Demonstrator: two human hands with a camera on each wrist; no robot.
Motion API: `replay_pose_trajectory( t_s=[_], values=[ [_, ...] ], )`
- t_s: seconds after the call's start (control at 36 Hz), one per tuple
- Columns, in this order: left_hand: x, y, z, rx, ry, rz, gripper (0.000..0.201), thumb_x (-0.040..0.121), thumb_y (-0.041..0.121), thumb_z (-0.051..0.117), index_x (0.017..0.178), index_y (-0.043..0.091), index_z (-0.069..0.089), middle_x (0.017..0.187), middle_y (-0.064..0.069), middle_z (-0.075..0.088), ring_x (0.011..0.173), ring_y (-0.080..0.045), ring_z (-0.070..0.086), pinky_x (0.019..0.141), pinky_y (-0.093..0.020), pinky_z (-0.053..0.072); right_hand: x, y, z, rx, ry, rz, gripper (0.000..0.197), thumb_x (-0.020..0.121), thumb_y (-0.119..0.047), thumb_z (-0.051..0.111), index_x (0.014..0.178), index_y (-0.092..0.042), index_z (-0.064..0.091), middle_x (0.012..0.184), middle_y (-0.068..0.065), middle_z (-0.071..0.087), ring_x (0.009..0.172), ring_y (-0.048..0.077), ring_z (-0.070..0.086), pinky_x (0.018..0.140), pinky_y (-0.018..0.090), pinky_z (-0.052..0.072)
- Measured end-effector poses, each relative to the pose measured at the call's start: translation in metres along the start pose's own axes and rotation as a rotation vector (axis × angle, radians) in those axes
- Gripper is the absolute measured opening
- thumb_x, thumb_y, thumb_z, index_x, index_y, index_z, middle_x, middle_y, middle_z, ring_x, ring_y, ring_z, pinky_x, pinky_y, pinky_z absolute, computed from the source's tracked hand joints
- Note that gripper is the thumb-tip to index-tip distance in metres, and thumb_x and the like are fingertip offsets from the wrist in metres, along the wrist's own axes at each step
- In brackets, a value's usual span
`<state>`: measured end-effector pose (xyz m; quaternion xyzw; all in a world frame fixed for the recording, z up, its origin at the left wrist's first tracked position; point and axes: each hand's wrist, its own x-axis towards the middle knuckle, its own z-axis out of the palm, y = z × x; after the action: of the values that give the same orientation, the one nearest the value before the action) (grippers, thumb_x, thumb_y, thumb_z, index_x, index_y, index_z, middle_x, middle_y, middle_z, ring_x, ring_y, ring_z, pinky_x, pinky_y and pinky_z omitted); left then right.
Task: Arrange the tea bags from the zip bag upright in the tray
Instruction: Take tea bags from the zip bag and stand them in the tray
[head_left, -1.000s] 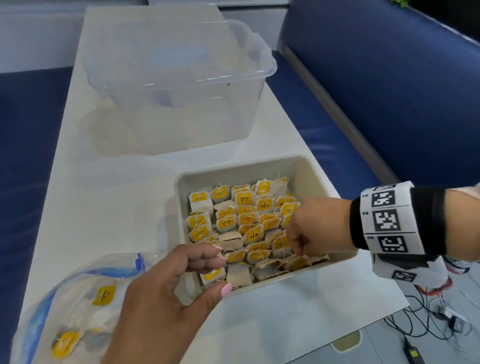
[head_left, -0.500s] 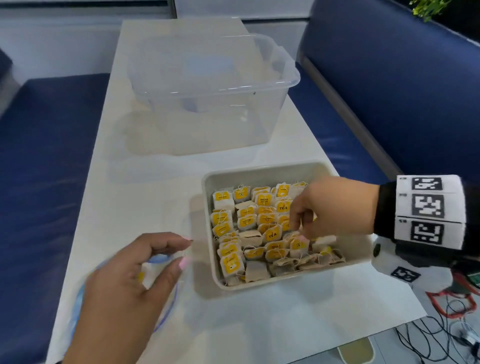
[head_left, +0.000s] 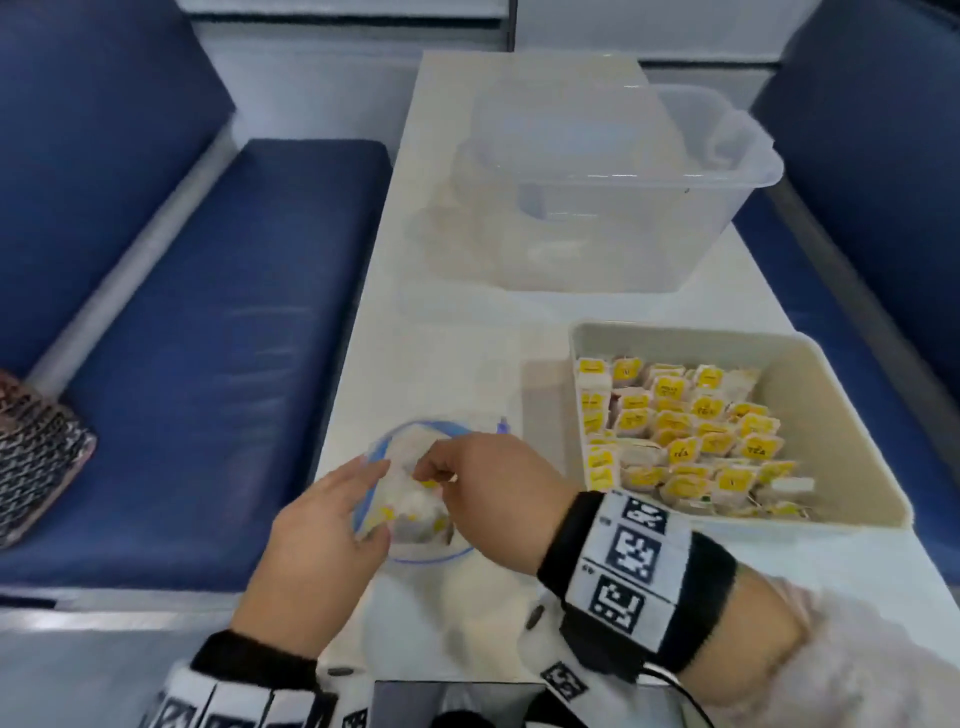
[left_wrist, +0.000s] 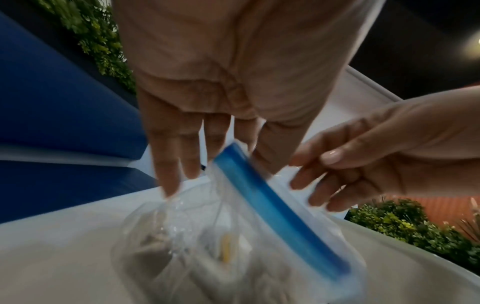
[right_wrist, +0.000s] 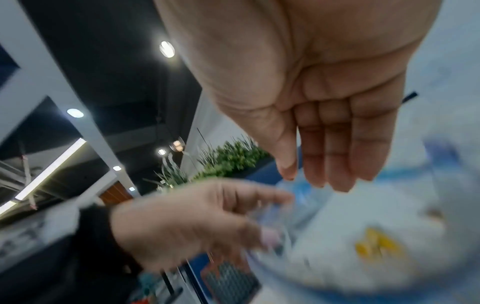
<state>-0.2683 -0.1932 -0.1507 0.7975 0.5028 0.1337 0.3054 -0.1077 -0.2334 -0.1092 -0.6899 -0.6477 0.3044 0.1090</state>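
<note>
The clear zip bag (head_left: 415, 514) with a blue zip strip (left_wrist: 272, 201) lies on the white table near its left edge. Several tea bags with yellow tags show blurred inside it (right_wrist: 374, 244). My left hand (head_left: 379, 501) pinches the bag's left rim between thumb and fingers (left_wrist: 168, 164). My right hand (head_left: 431, 470) reaches from the right, its straight fingertips (right_wrist: 335, 181) at the bag's mouth, holding nothing that I can see. The beige tray (head_left: 831, 441) stands to the right, apart from both hands. It holds several rows of upright tea bags (head_left: 685, 441).
A big clear plastic tub (head_left: 613, 182) stands behind the tray on the narrow white table (head_left: 441, 338). Blue bench seats (head_left: 182, 364) run along both sides of the table. A patterned pouch (head_left: 36, 447) lies on the left seat.
My right hand has left the tray and come over to the bag's mouth. The left hand has taken hold of the bag's rim. The head view has swung left.
</note>
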Motion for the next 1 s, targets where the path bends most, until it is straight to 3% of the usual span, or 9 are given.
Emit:
replay_pose_trajectory(
  t_s=[0.11,0.28,0.47,0.61,0.72,0.78,0.83,0.92,1.0],
  values=[
    [-0.004,-0.002,0.0,-0.054,0.004,0.035,0.064,0.07,-0.014,0.062,0.127,0.015,0.057,0.125,0.012,0.052,0.11,0.002,0.042,0.086,0.013,0.015,0.02,-0.006,0.035,-0.114,-0.101,0.057,0.044,0.093,-0.016,0.049,0.137,-0.016,0.044,0.133,0.01,0.05,0.121,0.027,0.049,0.1,0.031,0.037],
    [-0.013,0.0,0.0,-0.124,0.022,0.056,0.071,0.07,-0.015,0.055,0.132,0.02,0.053,0.129,0.018,0.045,0.117,0.008,0.039,0.093,0.01,0.015,0.035,-0.006,0.054,-0.314,-0.107,0.147,0.056,0.087,-0.02,0.061,0.136,-0.011,0.037,0.134,0.015,0.039,0.11,0.032,0.055,0.089,0.037,0.045],
    [-0.014,-0.002,-0.001,-0.139,0.027,0.094,0.071,0.069,-0.013,0.057,0.132,0.019,0.053,0.127,0.018,0.046,0.116,0.008,0.039,0.092,0.01,0.016,0.044,-0.007,0.052,-0.335,-0.127,0.162,0.045,0.09,-0.016,0.057,0.132,-0.007,0.044,0.132,0.013,0.048,0.12,0.027,0.05,0.096,0.032,0.039],
    [-0.007,-0.007,0.002,-0.085,0.014,0.074,0.069,0.074,-0.008,0.058,0.137,0.018,0.047,0.139,0.009,0.047,0.119,0.007,0.036,0.09,0.012,0.011,0.039,-0.004,0.054,-0.267,-0.033,0.136,0.022,0.09,-0.011,0.053,0.112,-0.006,0.058,0.113,0.012,0.061,0.104,0.027,0.058,0.08,0.03,0.042],
    [-0.004,-0.008,0.0,-0.07,0.014,0.069,0.067,0.077,0.0,0.065,0.138,0.021,0.045,0.143,0.009,0.043,0.129,-0.003,0.038,0.095,0.006,0.014,0.024,-0.003,0.041,-0.042,0.177,0.121,0.011,0.089,-0.015,0.057,0.098,-0.015,0.064,0.097,0.005,0.066,0.088,0.018,0.058,0.073,0.025,0.041],
    [-0.004,-0.006,-0.003,-0.061,0.036,0.097,0.069,0.077,0.013,0.073,0.137,0.031,0.044,0.145,0.018,0.033,0.133,-0.002,0.028,0.1,-0.002,0.013,0.014,-0.003,0.027,0.164,0.298,0.094,0.001,0.086,-0.019,0.064,0.085,-0.019,0.065,0.083,0.0,0.065,0.069,0.009,0.053,0.063,0.021,0.039],
    [-0.004,0.0,-0.01,-0.115,0.058,0.146,0.069,0.076,0.024,0.076,0.131,0.044,0.041,0.141,0.032,0.025,0.131,0.006,0.019,0.099,0.001,0.008,0.004,-0.004,0.014,0.444,0.344,0.063,0.014,0.083,-0.016,0.069,0.073,-0.022,0.061,0.07,-0.002,0.06,0.051,0.002,0.049,0.05,0.015,0.038],
    [-0.003,0.014,-0.02,-0.312,0.079,0.221,0.061,0.077,0.023,0.074,0.123,0.051,0.045,0.133,0.037,0.041,0.127,0.015,0.03,0.099,0.003,0.019,-0.007,-0.004,-0.004,0.863,0.297,0.043,0.016,0.084,-0.005,0.067,0.074,-0.016,0.061,0.059,0.002,0.054,0.037,0.005,0.046,0.038,0.017,0.038],
    [0.0,0.029,-0.026,-0.498,0.055,0.233,0.044,0.079,0.021,0.069,0.115,0.043,0.057,0.119,0.033,0.057,0.115,0.009,0.05,0.094,-0.006,0.037,-0.015,-0.002,-0.018,0.989,0.255,0.014,0.013,0.084,-0.001,0.065,0.079,-0.013,0.062,0.053,0.0,0.054,0.035,0.009,0.046,0.036,0.018,0.039]
  ],
)
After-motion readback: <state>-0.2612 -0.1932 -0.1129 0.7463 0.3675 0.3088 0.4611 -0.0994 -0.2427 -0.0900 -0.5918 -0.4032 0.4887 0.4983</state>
